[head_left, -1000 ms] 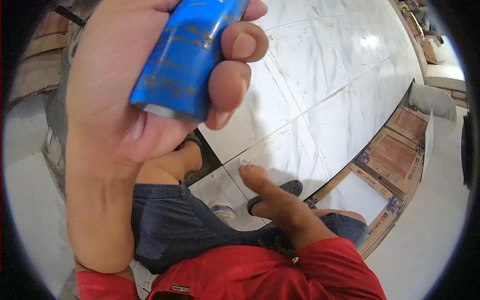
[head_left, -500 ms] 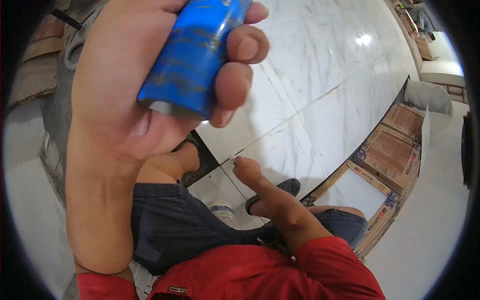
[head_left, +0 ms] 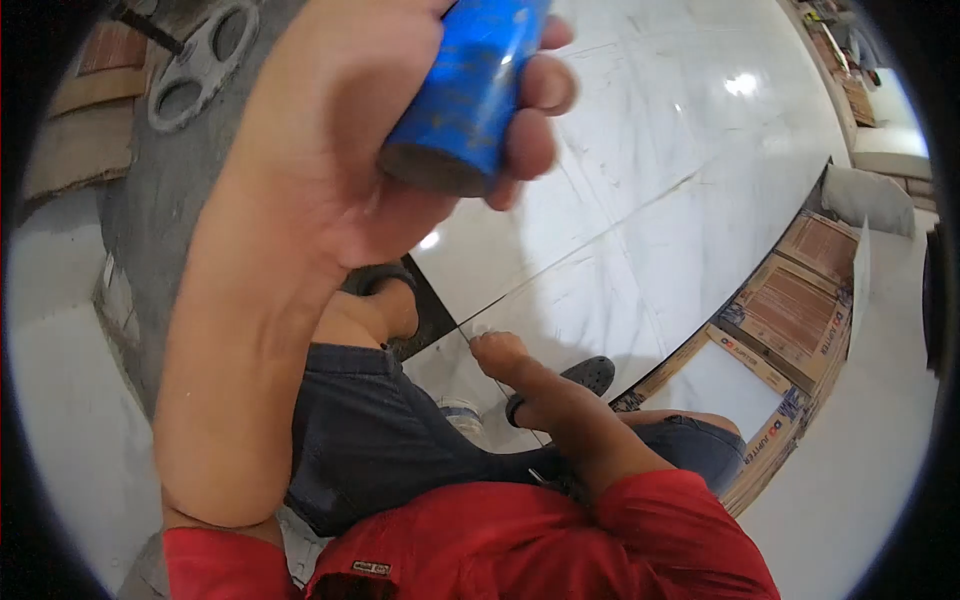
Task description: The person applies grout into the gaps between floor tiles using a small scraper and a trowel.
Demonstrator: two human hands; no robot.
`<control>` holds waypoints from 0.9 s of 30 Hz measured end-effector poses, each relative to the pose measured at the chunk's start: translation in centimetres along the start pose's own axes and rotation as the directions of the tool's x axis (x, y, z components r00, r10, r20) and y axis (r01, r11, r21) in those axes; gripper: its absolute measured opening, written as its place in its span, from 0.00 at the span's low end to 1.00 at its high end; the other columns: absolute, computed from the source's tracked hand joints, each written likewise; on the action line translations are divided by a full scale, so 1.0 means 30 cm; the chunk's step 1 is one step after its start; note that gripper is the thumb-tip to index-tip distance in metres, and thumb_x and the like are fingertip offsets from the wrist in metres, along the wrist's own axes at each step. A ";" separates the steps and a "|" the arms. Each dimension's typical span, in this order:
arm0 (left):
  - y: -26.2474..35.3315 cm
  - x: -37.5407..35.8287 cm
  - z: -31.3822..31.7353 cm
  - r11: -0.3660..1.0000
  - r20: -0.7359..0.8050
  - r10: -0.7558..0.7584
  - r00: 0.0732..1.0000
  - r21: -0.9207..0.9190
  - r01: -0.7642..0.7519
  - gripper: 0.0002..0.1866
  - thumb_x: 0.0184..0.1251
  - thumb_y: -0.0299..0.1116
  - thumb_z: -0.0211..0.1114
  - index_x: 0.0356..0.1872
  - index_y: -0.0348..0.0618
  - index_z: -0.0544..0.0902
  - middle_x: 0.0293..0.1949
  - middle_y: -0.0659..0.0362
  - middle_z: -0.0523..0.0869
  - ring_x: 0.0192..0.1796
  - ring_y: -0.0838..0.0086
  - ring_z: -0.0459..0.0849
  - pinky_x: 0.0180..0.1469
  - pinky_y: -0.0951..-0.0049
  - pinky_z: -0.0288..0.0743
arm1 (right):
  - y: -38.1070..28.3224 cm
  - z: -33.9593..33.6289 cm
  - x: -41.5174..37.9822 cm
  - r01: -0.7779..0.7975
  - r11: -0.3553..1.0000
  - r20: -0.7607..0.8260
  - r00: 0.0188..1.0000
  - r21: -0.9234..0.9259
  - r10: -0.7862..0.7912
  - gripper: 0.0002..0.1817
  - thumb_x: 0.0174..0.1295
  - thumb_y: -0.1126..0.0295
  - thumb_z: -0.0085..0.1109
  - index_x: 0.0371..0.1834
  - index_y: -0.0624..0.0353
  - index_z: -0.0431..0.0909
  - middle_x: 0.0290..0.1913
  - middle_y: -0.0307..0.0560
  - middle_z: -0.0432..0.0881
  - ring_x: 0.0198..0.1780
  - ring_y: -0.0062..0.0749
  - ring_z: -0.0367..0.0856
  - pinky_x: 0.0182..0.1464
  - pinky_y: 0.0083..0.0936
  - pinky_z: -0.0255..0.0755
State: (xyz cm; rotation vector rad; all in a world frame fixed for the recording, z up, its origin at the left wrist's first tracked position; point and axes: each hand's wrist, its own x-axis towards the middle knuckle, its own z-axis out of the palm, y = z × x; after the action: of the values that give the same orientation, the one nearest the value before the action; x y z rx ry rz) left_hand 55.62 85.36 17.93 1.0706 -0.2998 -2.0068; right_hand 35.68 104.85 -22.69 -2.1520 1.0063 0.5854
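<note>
My left hand (head_left: pixel 400 120) is raised close to the camera, its fingers wrapped round a scuffed blue cylinder (head_left: pixel 465 100). The cylinder's dark, flat lower end faces me; its upper end is cut off by the frame. Lower down, my right hand (head_left: pixel 500 355) is closed just above the floor, near a joint between the white marble-look tiles (head_left: pixel 620 210). Whatever its fingertips hold is too small to make out. A whitish bucket (head_left: pixel 462 415) is partly visible between my legs.
Printed cardboard tile boxes (head_left: pixel 785 300) lie to the right, one with a white tile showing. At upper left, a grey two-ring tool (head_left: pixel 205 65) with a black handle sits on rough grey floor (head_left: pixel 150 230). My dark clog (head_left: pixel 588 377) rests by my right arm.
My left hand and the blue cylinder have shifted right and slightly up in the view, and the cylinder's end now shows more. My right hand stays low near the same tile joint.
</note>
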 end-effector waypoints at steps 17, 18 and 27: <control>-0.133 -0.036 -0.039 0.937 0.204 0.268 0.942 0.173 -0.304 0.14 0.74 0.44 0.58 0.44 0.43 0.76 0.20 0.64 0.75 0.15 0.80 0.74 0.15 0.80 0.68 | 0.631 -0.746 -1.026 -0.254 0.693 -0.662 0.207 0.675 0.721 0.20 0.51 0.72 0.58 0.49 0.63 0.82 0.40 0.62 0.85 0.40 0.49 0.86 0.47 0.39 0.78; -0.148 -0.053 -0.027 0.908 0.148 0.298 0.943 0.262 -0.328 0.12 0.73 0.41 0.60 0.44 0.43 0.76 0.20 0.65 0.75 0.15 0.81 0.74 0.15 0.80 0.67 | 0.641 -0.705 -1.058 -0.180 0.585 -0.562 0.166 0.791 0.810 0.19 0.50 0.73 0.59 0.47 0.64 0.83 0.37 0.61 0.86 0.35 0.45 0.86 0.42 0.37 0.79; -0.152 -0.207 0.202 0.863 0.245 0.282 0.928 0.357 -0.356 0.14 0.69 0.37 0.63 0.48 0.40 0.75 0.22 0.66 0.76 0.16 0.84 0.74 0.15 0.83 0.65 | 0.813 -0.519 -1.111 -0.356 0.392 -0.300 0.286 0.848 0.910 0.12 0.49 0.74 0.58 0.35 0.69 0.81 0.27 0.59 0.83 0.27 0.42 0.84 0.33 0.37 0.78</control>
State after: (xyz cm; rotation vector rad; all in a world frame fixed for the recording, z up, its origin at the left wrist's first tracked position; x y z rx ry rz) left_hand 50.23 91.98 22.76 0.9936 -0.9581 -1.7791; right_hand -1.95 98.16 -0.61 -1.1033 2.3070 -0.4247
